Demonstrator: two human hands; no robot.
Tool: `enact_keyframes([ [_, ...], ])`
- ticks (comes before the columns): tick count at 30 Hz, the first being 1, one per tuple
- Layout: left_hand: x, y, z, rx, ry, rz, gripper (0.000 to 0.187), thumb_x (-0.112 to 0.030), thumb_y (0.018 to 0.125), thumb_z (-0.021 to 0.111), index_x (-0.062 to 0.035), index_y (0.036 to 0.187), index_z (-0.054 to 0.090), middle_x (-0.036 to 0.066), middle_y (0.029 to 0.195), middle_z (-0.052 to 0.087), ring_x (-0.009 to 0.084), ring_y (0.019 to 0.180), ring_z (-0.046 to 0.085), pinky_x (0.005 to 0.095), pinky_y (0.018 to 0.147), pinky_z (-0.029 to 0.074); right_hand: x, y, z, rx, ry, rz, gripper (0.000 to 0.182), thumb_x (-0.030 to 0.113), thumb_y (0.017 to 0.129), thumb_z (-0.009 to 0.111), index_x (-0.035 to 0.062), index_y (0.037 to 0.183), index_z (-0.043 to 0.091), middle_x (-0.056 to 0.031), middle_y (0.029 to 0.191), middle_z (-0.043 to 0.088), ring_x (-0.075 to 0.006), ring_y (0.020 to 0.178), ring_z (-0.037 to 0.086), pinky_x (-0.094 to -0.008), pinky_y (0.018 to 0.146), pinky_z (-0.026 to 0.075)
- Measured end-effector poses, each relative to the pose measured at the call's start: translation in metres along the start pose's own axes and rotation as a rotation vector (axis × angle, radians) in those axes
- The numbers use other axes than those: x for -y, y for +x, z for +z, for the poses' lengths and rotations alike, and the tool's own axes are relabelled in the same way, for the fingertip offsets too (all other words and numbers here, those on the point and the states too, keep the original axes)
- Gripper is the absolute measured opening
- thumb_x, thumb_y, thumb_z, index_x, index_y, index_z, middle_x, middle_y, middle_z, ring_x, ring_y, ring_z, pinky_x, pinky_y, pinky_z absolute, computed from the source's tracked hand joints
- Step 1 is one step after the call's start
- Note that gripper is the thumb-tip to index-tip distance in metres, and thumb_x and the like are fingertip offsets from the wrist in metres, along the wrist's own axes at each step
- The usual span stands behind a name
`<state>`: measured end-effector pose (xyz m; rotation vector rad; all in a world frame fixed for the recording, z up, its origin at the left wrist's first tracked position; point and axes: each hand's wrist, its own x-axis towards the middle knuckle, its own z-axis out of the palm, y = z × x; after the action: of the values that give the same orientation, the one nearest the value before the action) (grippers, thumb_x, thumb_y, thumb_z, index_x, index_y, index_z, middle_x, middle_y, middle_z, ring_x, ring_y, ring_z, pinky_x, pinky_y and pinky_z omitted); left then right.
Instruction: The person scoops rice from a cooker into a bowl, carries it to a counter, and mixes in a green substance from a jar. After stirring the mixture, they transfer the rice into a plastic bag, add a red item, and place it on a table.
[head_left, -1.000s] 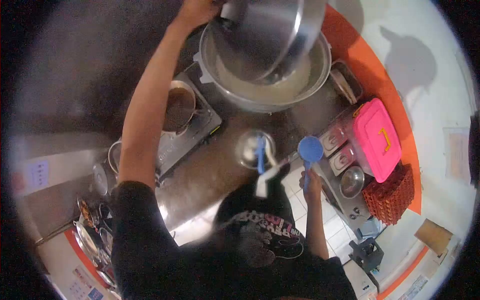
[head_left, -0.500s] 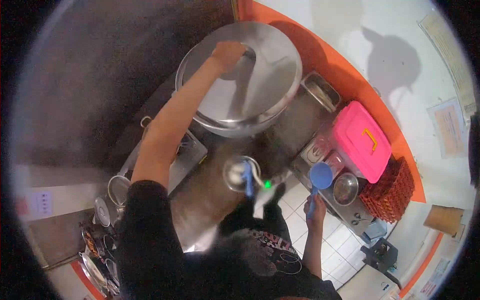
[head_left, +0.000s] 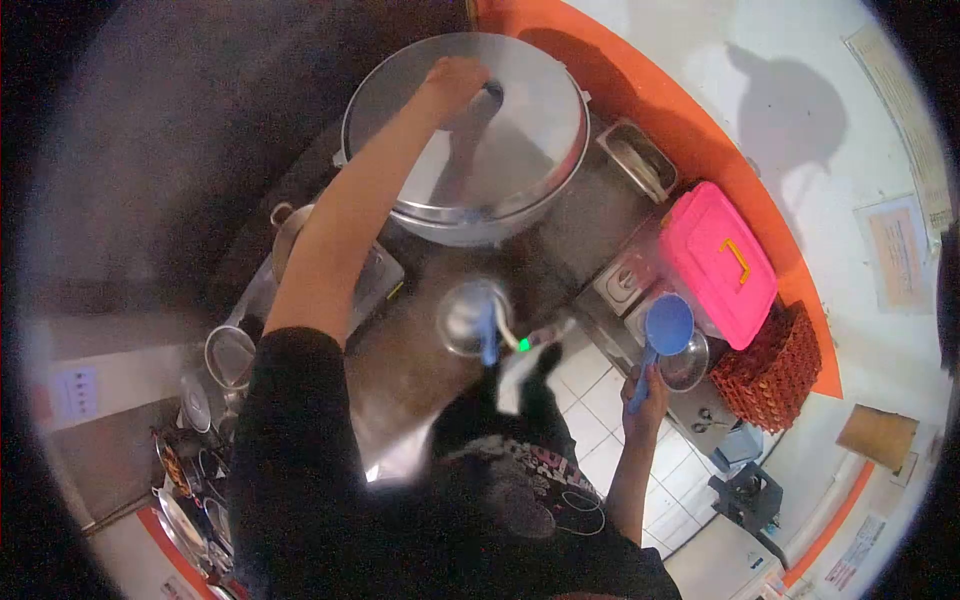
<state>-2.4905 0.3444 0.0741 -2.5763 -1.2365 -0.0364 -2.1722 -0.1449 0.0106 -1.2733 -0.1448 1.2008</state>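
The large silver pot (head_left: 465, 232) stands on the metal worktop, its broad shiny lid (head_left: 540, 140) covering the top. My left hand (head_left: 452, 85) reaches across and is closed around the dark handle (head_left: 492, 95) at the lid's middle. Down on the right, my right hand (head_left: 645, 398) grips a blue plastic dipper (head_left: 669, 325) by its handle, cup end up, over a small metal bowl (head_left: 686, 365). Between my arms is a round metal bowl (head_left: 460, 325) with a blue-handled utensil (head_left: 488, 335) across it, partly blurred.
A pink lidded box (head_left: 705, 250), a red woven basket (head_left: 775, 375) and a steel tray (head_left: 637, 158) line the orange-edged wall on the right. A pan (head_left: 288, 235) and a strainer (head_left: 230, 357) are beside my left arm. White floor tiles (head_left: 590, 385) show below.
The view has shifted slightly. My right hand has moved the blue dipper up and right, nearer the small metal bowl. My left hand stays on the lid handle.
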Motion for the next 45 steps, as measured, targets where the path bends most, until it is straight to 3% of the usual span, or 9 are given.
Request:
enact_keyframes([
  [9,-0.005,-0.015,0.022,0.007,-0.23,-0.111,0.018,-0.015,0.085,0.06,-0.0084,0.1,0.067,0.014,0.099,0.066,0.0325,0.099,0.063,0.0435,0.081,0.052,0.003,-0.007,0.008,-0.027,-0.062,0.01,0.021,0.02,0.092,0.057,0.0058,0.108,0.055,-0.0025,0.078,0.054,-0.0096,0.055,0.047,-0.0221,0.045,0.034],
  [14,-0.069,-0.153,-0.047,-0.763,-0.596,-0.302,0.013,-0.012,0.087,0.061,-0.0037,0.097,0.064,0.013,0.088,0.067,0.0327,0.078,0.065,0.0409,0.069,0.051,0.001,-0.013,0.035,-0.084,-0.161,0.032,0.02,0.02,0.095,0.053,0.0035,0.107,0.053,-0.002,0.076,0.053,-0.0089,0.054,0.046,-0.0223,0.045,0.033],
  [19,-0.205,-0.356,0.053,-0.022,-0.977,-0.969,0.018,-0.016,0.087,0.06,0.0,0.095,0.06,0.019,0.092,0.064,0.0356,0.084,0.063,0.0421,0.074,0.05,-0.009,-0.015,0.042,-0.048,-0.228,0.075,0.022,0.021,0.094,0.054,0.0039,0.107,0.053,-0.0026,0.074,0.053,-0.0085,0.054,0.046,-0.0223,0.044,0.034],
  [25,-0.301,-0.457,0.16,0.294,-0.552,-0.081,0.042,-0.032,0.083,0.065,-0.0113,0.119,0.059,0.022,0.12,0.054,0.0394,0.122,0.046,0.0513,0.106,0.034,-0.018,-0.021,0.047,0.033,-0.227,0.177,0.028,0.023,0.093,0.056,0.0047,0.113,0.052,-0.0006,0.074,0.052,-0.0076,0.052,0.045,-0.0208,0.044,0.032],
  [28,-0.287,-0.405,0.12,0.722,-0.888,-0.194,0.049,-0.038,0.081,0.065,-0.0166,0.125,0.057,0.023,0.126,0.049,0.041,0.129,0.038,0.0583,0.111,0.024,-0.014,-0.028,0.042,0.05,-0.215,0.204,0.028,0.023,0.093,0.055,0.005,0.113,0.051,-0.0004,0.075,0.051,-0.0075,0.052,0.045,-0.0208,0.044,0.032],
  [32,-0.344,-0.476,0.255,0.381,-0.363,-0.093,0.054,-0.042,0.08,0.065,-0.0156,0.127,0.056,0.022,0.134,0.045,0.0432,0.129,0.037,0.0628,0.108,0.024,-0.002,-0.048,0.019,0.034,-0.231,0.175,0.028,0.023,0.093,0.055,0.0054,0.114,0.051,-0.0006,0.076,0.051,-0.0076,0.053,0.046,-0.021,0.044,0.032],
  [37,-0.347,-0.448,0.252,-0.284,-1.913,-1.508,0.069,-0.052,0.092,0.046,-0.0015,0.138,0.037,0.027,0.129,0.051,0.04,0.118,0.052,0.0594,0.106,0.028,0.011,-0.085,-0.07,-0.079,-0.14,0.066,0.036,0.024,0.093,0.056,0.0019,0.122,0.05,-0.0015,0.077,0.053,-0.008,0.053,0.047,-0.0209,0.042,0.033],
  [40,-0.334,-0.462,0.233,0.656,-0.585,-0.452,0.055,-0.038,0.092,0.055,-0.0011,0.13,0.045,0.027,0.122,0.054,0.038,0.111,0.055,0.0556,0.095,0.042,0.018,-0.124,-0.148,-0.119,-0.064,-0.021,0.039,0.023,0.095,0.053,-0.0014,0.125,0.049,-0.0021,0.077,0.053,-0.0082,0.053,0.048,-0.0214,0.043,0.035],
  [45,-0.41,-0.422,0.14,0.024,-1.307,-0.855,0.054,-0.03,0.089,0.061,-0.0031,0.131,0.041,0.022,0.124,0.051,0.0316,0.105,0.056,0.0457,0.083,0.048,0.017,-0.226,-0.312,-0.425,-0.036,-0.14,0.034,0.02,0.097,0.049,-0.0031,0.121,0.053,-0.003,0.077,0.052,-0.0095,0.052,0.047,-0.0238,0.043,0.036],
])
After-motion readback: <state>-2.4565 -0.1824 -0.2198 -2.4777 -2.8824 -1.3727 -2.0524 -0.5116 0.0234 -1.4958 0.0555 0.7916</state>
